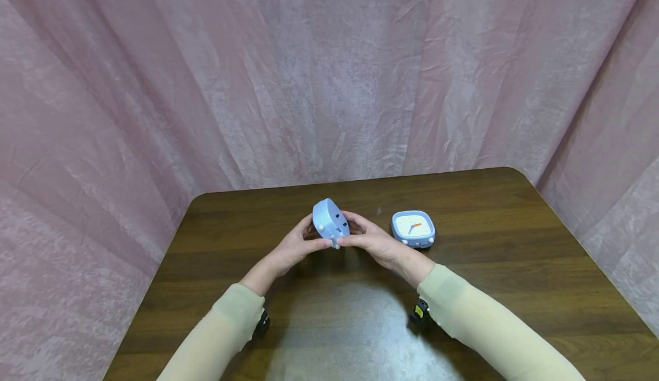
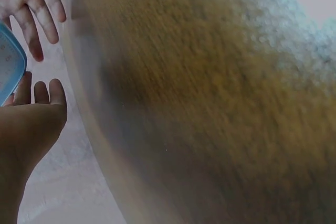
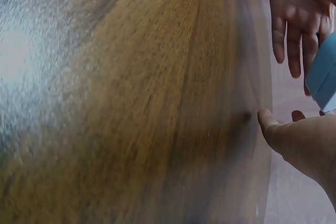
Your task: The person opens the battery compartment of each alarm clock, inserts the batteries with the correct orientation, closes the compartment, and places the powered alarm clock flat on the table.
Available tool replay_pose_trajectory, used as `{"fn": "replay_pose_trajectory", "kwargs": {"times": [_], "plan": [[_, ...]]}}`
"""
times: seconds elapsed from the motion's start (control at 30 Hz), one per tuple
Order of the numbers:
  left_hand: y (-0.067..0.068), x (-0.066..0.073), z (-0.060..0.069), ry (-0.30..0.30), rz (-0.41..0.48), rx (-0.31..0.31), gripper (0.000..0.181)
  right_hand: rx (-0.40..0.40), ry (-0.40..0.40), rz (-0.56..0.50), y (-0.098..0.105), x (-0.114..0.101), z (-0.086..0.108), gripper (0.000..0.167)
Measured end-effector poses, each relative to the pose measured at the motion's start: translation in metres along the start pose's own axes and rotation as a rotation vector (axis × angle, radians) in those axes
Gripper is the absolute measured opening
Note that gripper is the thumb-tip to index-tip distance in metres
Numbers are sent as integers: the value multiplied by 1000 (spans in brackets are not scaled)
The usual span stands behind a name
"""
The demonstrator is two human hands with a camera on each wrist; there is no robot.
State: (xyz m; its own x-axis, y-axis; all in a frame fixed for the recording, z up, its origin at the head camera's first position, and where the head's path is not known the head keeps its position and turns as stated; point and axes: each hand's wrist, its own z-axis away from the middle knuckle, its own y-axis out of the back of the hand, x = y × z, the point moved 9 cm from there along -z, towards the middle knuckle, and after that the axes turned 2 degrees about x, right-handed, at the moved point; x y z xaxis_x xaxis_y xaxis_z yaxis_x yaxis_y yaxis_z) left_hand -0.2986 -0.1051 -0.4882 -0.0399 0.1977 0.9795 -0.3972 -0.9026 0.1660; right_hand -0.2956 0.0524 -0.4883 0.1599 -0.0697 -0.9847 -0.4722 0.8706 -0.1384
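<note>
Above the table, a light blue alarm clock is held tilted between both hands, its back with dark slots turned up and to the right. The left hand grips its left side, thumb along the near edge. From the right, the right hand pinches it, the two thumbs close together at the near edge. In the left wrist view a part of the clock's face shows at the left border. The right wrist view shows the blue casing cut off by the border.
A second light blue alarm clock, with a white face and an orange hand, lies face up to the right of the right hand. Both are on or over a dark wooden table with rounded far corners. Pink curtains hang behind it.
</note>
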Motion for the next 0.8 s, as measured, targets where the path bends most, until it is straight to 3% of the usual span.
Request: {"fn": "replay_pose_trajectory", "kwargs": {"times": [0.5, 0.7, 0.8], "plan": [[1, 4, -1, -57, -33, 11, 86, -5, 35, 139, 6, -16, 3, 95], [1, 4, -1, -48, -72, -5, 87, -60, 107, 252, 3, -34, 4, 101], [1, 3, -2, -41, -89, -11, 88, -64, 120, 364, 2, -45, 7, 104]]}}
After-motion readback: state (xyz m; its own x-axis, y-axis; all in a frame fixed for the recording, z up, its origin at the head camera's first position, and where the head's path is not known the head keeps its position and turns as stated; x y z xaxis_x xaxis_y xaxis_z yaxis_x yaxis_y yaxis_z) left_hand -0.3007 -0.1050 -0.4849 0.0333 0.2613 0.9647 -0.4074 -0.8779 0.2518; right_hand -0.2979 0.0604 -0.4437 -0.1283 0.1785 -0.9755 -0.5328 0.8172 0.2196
